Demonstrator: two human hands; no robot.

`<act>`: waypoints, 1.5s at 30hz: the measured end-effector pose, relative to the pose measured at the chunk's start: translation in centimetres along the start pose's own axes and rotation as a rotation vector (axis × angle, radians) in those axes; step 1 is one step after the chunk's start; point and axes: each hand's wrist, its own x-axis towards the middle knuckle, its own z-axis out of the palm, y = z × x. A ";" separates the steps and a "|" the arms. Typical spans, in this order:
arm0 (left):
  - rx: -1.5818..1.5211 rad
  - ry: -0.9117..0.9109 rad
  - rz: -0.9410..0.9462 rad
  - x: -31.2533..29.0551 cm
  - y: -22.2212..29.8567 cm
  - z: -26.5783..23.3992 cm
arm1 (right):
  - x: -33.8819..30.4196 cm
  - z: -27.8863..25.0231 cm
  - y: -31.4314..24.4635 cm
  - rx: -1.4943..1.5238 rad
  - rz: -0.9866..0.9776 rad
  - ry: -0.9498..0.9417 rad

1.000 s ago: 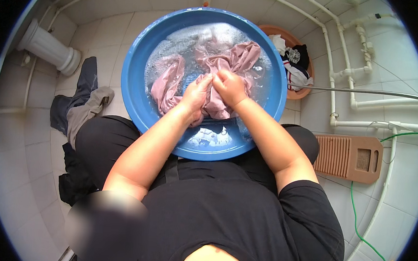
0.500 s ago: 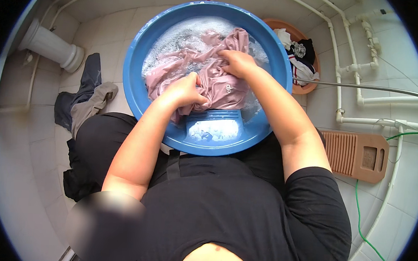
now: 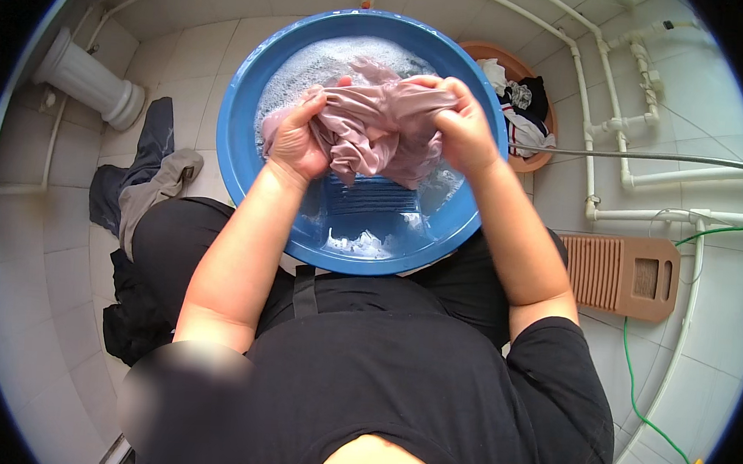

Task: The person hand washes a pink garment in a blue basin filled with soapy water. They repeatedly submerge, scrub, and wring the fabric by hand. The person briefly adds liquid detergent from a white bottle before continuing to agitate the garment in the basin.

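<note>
A wet pink garment is stretched between my two hands above a round blue basin. My left hand grips its left side, thumb on top. My right hand is closed on the cloth at the upper right, fingers curled over a fold. Part of the garment hangs down toward the soapy water. Below it, the basin's ribbed washboard slope shows, with suds at its lower end. The fabric hides some of my fingertips.
An orange basin of clothes stands at the far right. Beside my right knee lies a brown washboard. Dark and grey clothes lie on the tiles at left, near a white pedestal. White pipes and a green cord run along the right.
Both hands have lifted the pink garment off the washboard slope and spread it between them. The ribs are now uncovered, and my right hand has moved outward to the right.
</note>
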 end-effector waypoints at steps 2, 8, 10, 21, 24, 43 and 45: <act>-0.147 0.225 -0.122 0.9 -2.2 -1.7 | -1.7 4.7 -0.3 -0.094 -0.006 0.050; 0.329 0.559 -0.370 1.0 -5.8 -6.9 | -4.5 8.2 5.5 -0.992 -0.736 -0.275; 0.225 0.511 -0.337 0.3 -7.0 -4.1 | -3.3 6.2 7.1 -1.069 -0.825 0.012; 0.214 0.657 -0.200 -1.3 -7.8 -1.7 | -2.7 5.3 9.7 -1.132 -0.419 0.136; 0.016 0.427 -0.257 -1.1 -7.6 -1.5 | -1.9 4.1 9.6 -1.191 -0.306 0.236; 1.055 0.627 0.038 2.1 -2.8 -9.1 | 8.0 -1.0 15.3 -1.451 0.257 -0.234; 1.133 0.732 -0.054 2.5 -2.7 -11.2 | 7.7 -1.5 13.4 -1.448 0.383 -0.049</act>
